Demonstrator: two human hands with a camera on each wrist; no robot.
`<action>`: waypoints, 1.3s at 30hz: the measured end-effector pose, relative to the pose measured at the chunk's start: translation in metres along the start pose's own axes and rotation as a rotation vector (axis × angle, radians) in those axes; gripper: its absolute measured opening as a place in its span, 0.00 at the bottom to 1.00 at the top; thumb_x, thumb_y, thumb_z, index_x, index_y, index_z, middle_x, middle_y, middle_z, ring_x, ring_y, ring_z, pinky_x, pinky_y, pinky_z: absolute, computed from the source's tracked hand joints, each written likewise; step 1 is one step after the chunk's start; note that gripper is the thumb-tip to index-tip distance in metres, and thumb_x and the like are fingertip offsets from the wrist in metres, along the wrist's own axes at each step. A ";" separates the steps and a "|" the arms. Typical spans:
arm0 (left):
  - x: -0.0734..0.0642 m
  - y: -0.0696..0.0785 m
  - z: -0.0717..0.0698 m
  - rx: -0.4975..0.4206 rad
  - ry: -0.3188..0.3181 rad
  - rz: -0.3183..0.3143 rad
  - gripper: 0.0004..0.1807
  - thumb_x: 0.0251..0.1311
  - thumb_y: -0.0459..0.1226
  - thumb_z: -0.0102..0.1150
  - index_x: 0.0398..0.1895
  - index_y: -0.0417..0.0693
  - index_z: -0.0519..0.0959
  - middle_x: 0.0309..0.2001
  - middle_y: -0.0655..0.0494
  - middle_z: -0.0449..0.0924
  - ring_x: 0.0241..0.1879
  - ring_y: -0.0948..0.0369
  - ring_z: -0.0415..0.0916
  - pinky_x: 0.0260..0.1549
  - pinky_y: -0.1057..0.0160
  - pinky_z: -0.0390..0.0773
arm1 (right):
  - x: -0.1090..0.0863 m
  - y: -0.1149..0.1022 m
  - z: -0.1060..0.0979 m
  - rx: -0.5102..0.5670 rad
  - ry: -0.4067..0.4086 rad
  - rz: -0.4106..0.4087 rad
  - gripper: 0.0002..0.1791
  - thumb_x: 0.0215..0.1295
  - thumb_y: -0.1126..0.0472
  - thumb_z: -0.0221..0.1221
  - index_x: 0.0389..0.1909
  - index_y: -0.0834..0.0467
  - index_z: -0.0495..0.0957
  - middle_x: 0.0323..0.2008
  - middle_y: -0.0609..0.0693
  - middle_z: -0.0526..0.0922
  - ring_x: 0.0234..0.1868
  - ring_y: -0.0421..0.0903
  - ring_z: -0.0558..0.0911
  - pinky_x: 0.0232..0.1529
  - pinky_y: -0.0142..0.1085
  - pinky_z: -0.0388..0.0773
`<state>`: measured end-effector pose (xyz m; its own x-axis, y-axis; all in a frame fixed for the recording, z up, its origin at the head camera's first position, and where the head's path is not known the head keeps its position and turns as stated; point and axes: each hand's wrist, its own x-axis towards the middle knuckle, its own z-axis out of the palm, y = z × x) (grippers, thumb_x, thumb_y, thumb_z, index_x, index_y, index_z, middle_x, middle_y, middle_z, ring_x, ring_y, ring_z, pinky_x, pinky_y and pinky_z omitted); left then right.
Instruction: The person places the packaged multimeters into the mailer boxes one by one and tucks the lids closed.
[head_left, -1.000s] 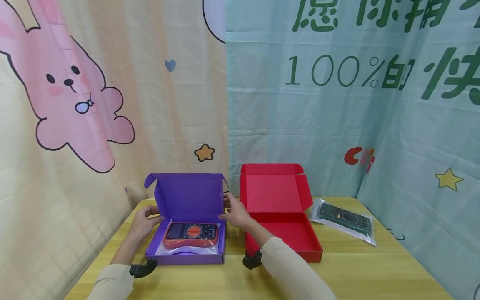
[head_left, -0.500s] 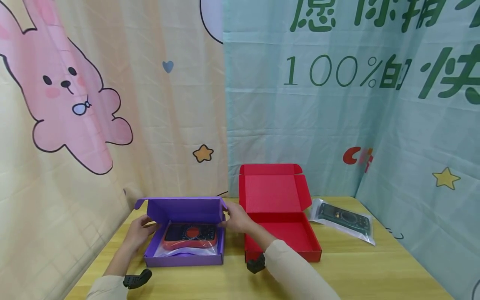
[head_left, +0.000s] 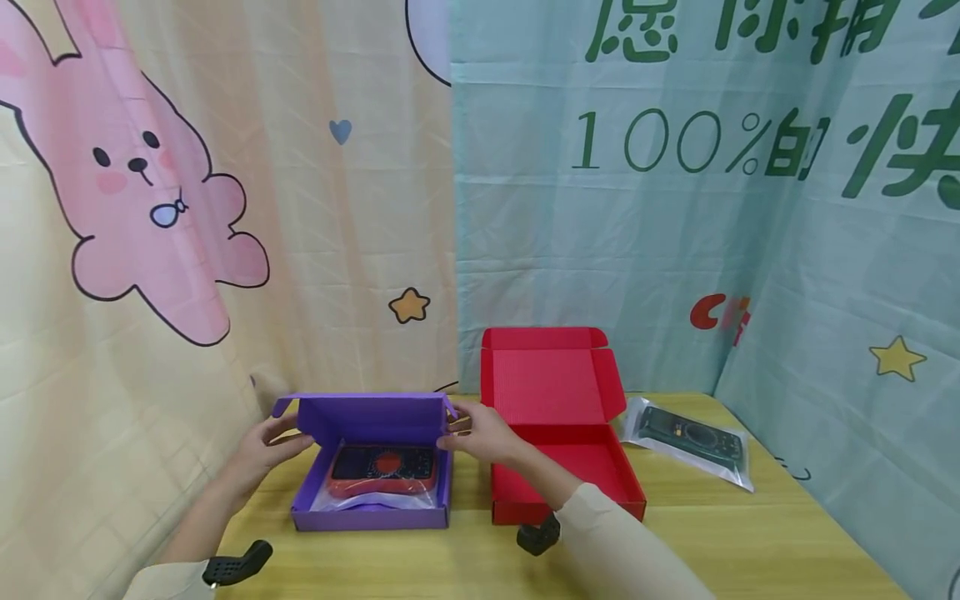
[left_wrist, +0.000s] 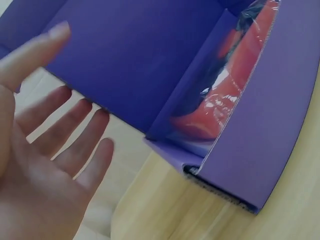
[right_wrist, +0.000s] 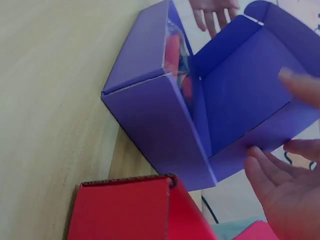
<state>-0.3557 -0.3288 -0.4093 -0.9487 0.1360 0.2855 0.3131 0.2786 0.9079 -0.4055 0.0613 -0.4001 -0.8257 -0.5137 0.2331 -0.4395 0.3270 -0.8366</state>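
Note:
A purple cardboard box (head_left: 371,521) stands on the table, its lid (head_left: 367,419) tilted partly forward. Inside lies a red multimeter (head_left: 384,467) with a dark face, in a clear plastic bag. My left hand (head_left: 258,450) is at the lid's left side; in the left wrist view its spread fingers reach behind the lid's edge, with the thumb raised apart. On the other side, my right hand (head_left: 483,433) has fingertips touching the outside of the lid's right flap (right_wrist: 272,135). Its thumb stands over the lid's inner side, blurred.
Right of the purple box stands a red cardboard box (head_left: 567,510) with its lid raised. A dark green multimeter (head_left: 690,437) in a clear bag lies farther right on the wooden table (head_left: 720,533). Printed curtains (head_left: 360,208) hang behind.
The purple lid has swung forward and down from upright, and stays tilted over the last half second. My left hand has drawn slightly outward, its fingers straighter. The red box stays put.

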 end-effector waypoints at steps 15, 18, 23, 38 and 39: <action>-0.009 0.000 -0.017 -0.409 -0.275 0.100 0.21 0.85 0.41 0.31 0.56 0.61 0.80 0.56 0.61 0.81 0.54 0.58 0.82 0.55 0.62 0.80 | -0.026 -0.026 -0.002 -0.049 -0.046 0.006 0.37 0.73 0.38 0.58 0.73 0.58 0.71 0.62 0.50 0.81 0.61 0.49 0.79 0.60 0.45 0.78; -0.011 -0.001 -0.018 -0.441 -0.319 0.110 0.23 0.85 0.41 0.29 0.57 0.60 0.80 0.57 0.62 0.81 0.55 0.58 0.82 0.56 0.62 0.79 | -0.029 -0.026 0.000 -0.068 -0.044 0.006 0.39 0.73 0.38 0.57 0.74 0.61 0.70 0.65 0.53 0.79 0.64 0.51 0.78 0.63 0.46 0.77; -0.015 -0.004 -0.019 -0.472 -0.382 0.132 0.25 0.85 0.39 0.27 0.60 0.58 0.80 0.60 0.60 0.81 0.58 0.58 0.80 0.58 0.62 0.78 | -0.033 -0.025 0.002 -0.089 -0.051 0.005 0.42 0.72 0.37 0.56 0.73 0.64 0.69 0.67 0.56 0.76 0.66 0.53 0.76 0.64 0.47 0.75; -0.026 -0.022 -0.016 -0.549 -0.469 0.201 0.30 0.83 0.35 0.21 0.69 0.54 0.76 0.65 0.60 0.78 0.63 0.57 0.76 0.62 0.61 0.74 | -0.043 -0.013 0.007 -0.149 -0.128 -0.060 0.45 0.71 0.33 0.55 0.74 0.64 0.68 0.68 0.54 0.76 0.66 0.45 0.77 0.64 0.39 0.74; -0.027 -0.023 -0.017 -0.549 -0.477 0.200 0.30 0.83 0.34 0.20 0.71 0.54 0.75 0.65 0.60 0.77 0.63 0.57 0.76 0.63 0.61 0.74 | -0.044 -0.012 0.007 -0.163 -0.134 -0.065 0.45 0.71 0.33 0.55 0.74 0.63 0.68 0.68 0.54 0.76 0.66 0.45 0.76 0.65 0.39 0.74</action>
<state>-0.3385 -0.3549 -0.4328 -0.7154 0.5655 0.4103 0.2918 -0.2918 0.9109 -0.3618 0.0743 -0.4035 -0.7445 -0.6347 0.2068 -0.5505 0.4086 -0.7280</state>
